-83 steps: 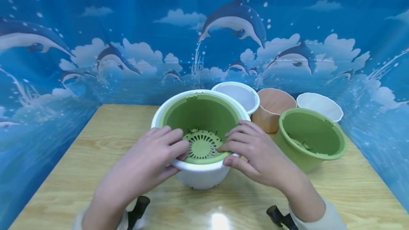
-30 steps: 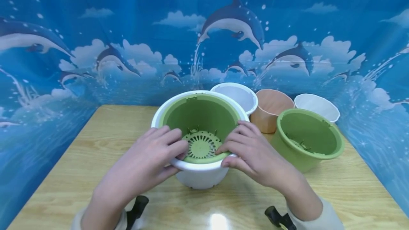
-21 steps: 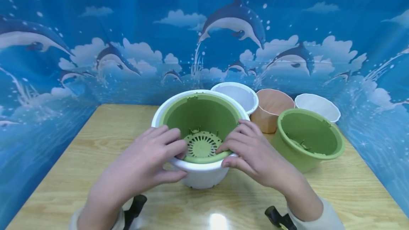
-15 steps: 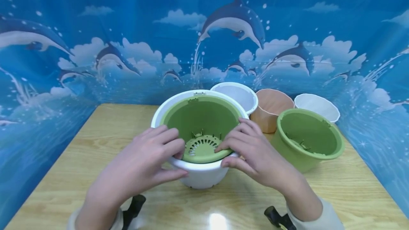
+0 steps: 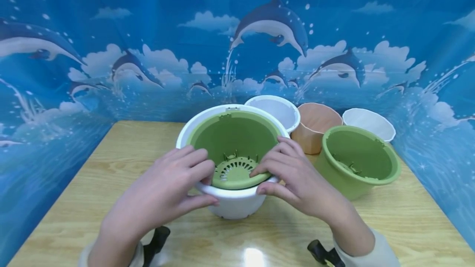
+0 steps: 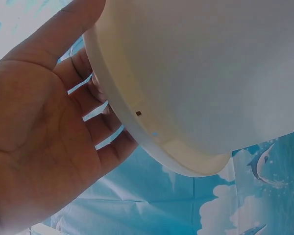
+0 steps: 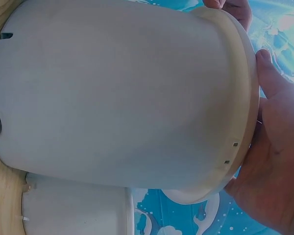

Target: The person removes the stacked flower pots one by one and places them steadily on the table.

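In the middle of the table, a green flower pot with a slotted floor sits nested inside a larger white flower pot. The green pot tilts a little, its near rim raised with a dark gap showing under it. My left hand curls its fingers over the green rim at the near left, thumb stretched along the white pot's outside. At the near right my right hand hooks its fingers over the green rim, thumb against the white rim. Both wrist views show the white pot's outer wall; the green pot is hidden there.
Behind to the right stand a white round pot, an orange-brown faceted pot and a white faceted pot. A second green pot stands right of my right hand. A dolphin-print curtain surrounds the wooden table.
My left thumb has come out from under the rim to the white pot's outside. The green pot's near rim has risen slightly, tipping the pot. My right hand stays nearly in place.
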`<state>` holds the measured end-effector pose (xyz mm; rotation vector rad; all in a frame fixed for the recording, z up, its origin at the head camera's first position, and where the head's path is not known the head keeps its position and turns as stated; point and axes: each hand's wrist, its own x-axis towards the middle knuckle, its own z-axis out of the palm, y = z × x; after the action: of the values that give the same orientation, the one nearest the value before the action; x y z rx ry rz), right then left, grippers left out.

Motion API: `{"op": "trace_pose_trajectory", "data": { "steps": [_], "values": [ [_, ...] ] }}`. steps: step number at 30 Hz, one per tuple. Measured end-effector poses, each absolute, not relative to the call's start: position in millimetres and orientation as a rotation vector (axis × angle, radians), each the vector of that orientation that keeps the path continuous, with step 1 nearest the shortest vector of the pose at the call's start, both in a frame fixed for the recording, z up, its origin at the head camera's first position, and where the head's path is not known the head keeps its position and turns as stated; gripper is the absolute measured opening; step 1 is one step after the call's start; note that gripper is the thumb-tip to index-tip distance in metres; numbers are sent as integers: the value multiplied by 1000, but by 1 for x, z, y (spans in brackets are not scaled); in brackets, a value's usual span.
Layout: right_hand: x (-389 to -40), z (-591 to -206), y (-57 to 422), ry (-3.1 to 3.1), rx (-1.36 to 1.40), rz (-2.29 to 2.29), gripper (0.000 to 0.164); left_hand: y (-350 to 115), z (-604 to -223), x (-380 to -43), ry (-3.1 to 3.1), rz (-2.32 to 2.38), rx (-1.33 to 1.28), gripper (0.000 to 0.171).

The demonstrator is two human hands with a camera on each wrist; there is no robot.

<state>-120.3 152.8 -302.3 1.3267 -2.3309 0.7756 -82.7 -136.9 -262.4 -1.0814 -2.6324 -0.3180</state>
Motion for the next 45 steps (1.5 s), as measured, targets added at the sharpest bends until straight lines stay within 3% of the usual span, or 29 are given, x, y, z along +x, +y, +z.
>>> {"op": "trace_pose_trajectory", "data": {
  "steps": [8, 15, 22, 37, 45],
  "values": [
    [-120, -301, 152, -2328, 1322, 798, 37, -137, -262, -83, -2635, -311, -1079, 37],
    [-117, -300, 152, -2368, 1293, 830, 22, -138, -262, -82, -2643, -316, -1076, 36],
    [-117, -299, 151, -2337, 1289, 873, 29, -137, -263, -82, -2593, -327, -1090, 38],
    [-110, -299, 150, -2274, 1258, 1031, 22, -136, -262, -81, -2636, -341, -1064, 37],
    [-112, -302, 144, -2115, 1286, 1005, 29, -137, -262, -81, -2646, -353, -1055, 37]
  ]
}}
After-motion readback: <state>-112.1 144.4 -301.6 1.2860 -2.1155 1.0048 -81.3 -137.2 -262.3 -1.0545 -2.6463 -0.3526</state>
